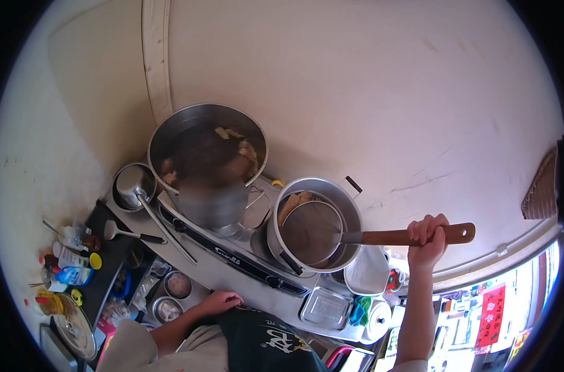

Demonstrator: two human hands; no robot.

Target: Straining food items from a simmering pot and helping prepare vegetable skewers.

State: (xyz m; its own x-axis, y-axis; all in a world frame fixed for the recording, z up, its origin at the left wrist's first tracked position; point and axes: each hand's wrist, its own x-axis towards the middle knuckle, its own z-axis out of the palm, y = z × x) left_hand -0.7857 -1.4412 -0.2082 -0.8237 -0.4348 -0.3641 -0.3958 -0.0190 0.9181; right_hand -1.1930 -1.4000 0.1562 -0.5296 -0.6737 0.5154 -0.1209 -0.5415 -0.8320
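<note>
My right hand [428, 239] grips the wooden handle [389, 237] of a round fine-mesh strainer. Its metal-rimmed mesh [312, 232] sits inside a deep metal pot [354, 211], above brownish contents. Pale brown pieces [298, 201] show beside the strainer rim. Low in front of me, my left hand [222, 302] rests by the counter edge near my dark apron [268, 332]. Its fingers look curled, but their undersides are hidden. A larger pot [261, 135] stands farther left, holding dark liquid with floating pieces. A blurred grey round patch covers its near side; I cannot tell what it is.
Both pots stand on a stove [245, 266] against the wall. To the left are a long-handled ladle [168, 230] in a metal bowl, a spatula [133, 235] and several bottles. A clear-lidded container [326, 308], metal scoop [366, 274] and white lidded jar [378, 321] stand right.
</note>
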